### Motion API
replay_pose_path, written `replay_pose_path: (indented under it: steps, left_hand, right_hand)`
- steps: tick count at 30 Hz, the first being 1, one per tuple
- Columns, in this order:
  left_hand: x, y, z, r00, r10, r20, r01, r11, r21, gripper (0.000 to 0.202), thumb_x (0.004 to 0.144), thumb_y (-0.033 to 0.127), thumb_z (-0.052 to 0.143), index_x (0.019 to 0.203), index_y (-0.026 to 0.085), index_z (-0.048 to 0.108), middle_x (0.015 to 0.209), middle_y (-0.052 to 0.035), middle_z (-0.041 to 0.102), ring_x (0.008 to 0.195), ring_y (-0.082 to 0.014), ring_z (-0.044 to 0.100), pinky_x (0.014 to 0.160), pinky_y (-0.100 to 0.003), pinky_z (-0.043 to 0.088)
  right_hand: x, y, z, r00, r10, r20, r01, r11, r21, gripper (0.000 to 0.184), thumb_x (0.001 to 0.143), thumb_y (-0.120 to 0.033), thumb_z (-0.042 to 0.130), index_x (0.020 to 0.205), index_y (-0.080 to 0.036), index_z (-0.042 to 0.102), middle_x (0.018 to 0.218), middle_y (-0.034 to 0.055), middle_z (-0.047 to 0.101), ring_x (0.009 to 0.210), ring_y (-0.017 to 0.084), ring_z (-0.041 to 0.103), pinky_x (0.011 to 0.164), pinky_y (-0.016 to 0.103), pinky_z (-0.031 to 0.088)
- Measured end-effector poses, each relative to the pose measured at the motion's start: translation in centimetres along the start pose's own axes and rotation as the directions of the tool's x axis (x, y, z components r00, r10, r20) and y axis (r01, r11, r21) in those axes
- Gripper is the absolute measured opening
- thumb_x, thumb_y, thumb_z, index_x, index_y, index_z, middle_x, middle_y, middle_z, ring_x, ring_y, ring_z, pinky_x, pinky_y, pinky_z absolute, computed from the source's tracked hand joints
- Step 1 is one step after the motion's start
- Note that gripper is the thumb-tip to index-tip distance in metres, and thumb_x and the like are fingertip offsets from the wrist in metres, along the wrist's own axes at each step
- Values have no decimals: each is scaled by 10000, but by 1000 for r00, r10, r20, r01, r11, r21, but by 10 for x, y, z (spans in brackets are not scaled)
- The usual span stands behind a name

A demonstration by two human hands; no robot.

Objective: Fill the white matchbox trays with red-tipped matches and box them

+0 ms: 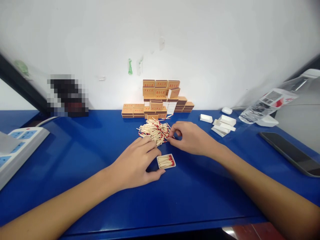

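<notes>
A small white matchbox tray [166,161] partly filled with red-tipped matches lies on the blue table [100,186]. My left hand [136,163] rests beside it, thumb and fingers closed against its left edge. Just behind lies a loose pile of matches [154,130]. My right hand [191,138] reaches into the pile's right side, its thumb and forefinger pinched on matches there.
Stacks of orange matchboxes [157,98] stand against the white wall. Empty white trays [223,124] lie at the right, with a small white object [226,110], a plastic bottle [270,105] and a phone [290,152]. A power strip [17,146] sits at the left edge.
</notes>
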State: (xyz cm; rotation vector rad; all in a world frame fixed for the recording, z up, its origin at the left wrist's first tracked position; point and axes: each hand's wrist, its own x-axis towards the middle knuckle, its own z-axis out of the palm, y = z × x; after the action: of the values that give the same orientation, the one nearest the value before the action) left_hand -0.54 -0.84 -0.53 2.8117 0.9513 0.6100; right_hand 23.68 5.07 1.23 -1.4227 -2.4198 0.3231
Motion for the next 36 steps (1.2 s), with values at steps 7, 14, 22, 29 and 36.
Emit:
replay_pose_path:
  steps: [7,14,22,29,36]
  left_hand:
    - [1,1,-1,1000,5,-7,-4,1000,28,288,949,438,711,1013,157,715,975,-70,685,979,-274,617,863,-426,479]
    - [2,-3,1,999,-2,-34,2,1000,3,442,894,594,775,898,167,663,889,-46,660,902,-251,597,802,-396,447]
    - [0,1,1,999,37,-15,-39,988,-148,469,854,628,806,849,175,686,844,-31,632,853,-215,569,783,-372,456]
    - [2,7,-4,997,13,-73,-28,979,-203,196,922,354,759,877,188,665,867,-29,646,859,-203,578,794,-363,486]
    - [3,3,-4,995,-8,-104,1,998,-68,445,883,397,782,1250,171,670,1268,-123,650,1191,-296,586,1031,-473,495]
  right_hand:
    - [-6,1,-7,992,29,122,-22,998,-61,66,855,-170,667,804,-204,693,830,24,680,741,174,583,692,317,398]
    - [-7,5,-8,991,10,134,-5,999,-34,108,917,-259,684,829,-196,693,799,20,661,705,162,549,664,314,378]
    - [-11,13,-19,985,63,161,-55,997,-56,78,879,-238,655,831,-197,702,806,22,662,696,158,538,663,313,369]
    - [-30,1,-47,941,13,338,-70,985,157,140,869,-343,649,812,-229,708,715,-18,645,627,141,534,582,290,370]
    - [-46,-33,-25,939,33,343,-80,989,124,134,880,-353,674,822,-233,682,819,-2,686,736,162,560,643,301,374]
